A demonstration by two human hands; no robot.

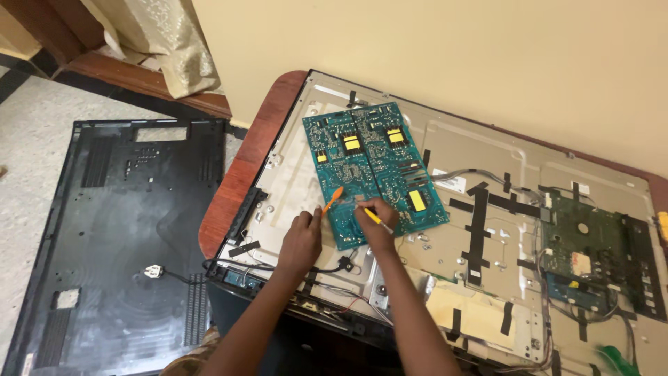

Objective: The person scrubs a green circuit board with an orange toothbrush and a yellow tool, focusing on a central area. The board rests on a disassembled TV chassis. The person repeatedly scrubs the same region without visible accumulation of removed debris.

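A teal circuit board (369,167) with yellow components lies solder-side up on the metal back of an opened flat television (487,299). My left hand (300,240) rests at the board's lower left corner and grips an orange-handled tool (332,200) whose tip touches the board. My right hand (379,217) is on the board's lower edge, holding a thin yellow tool (374,216) against it.
A green board (591,261) with wires sits at the panel's right. Black tape strips (479,223) hold cables down. The television lies on a reddish wooden table (240,174) by a yellow wall. Its black plastic back cover (115,237) lies on the floor at left.
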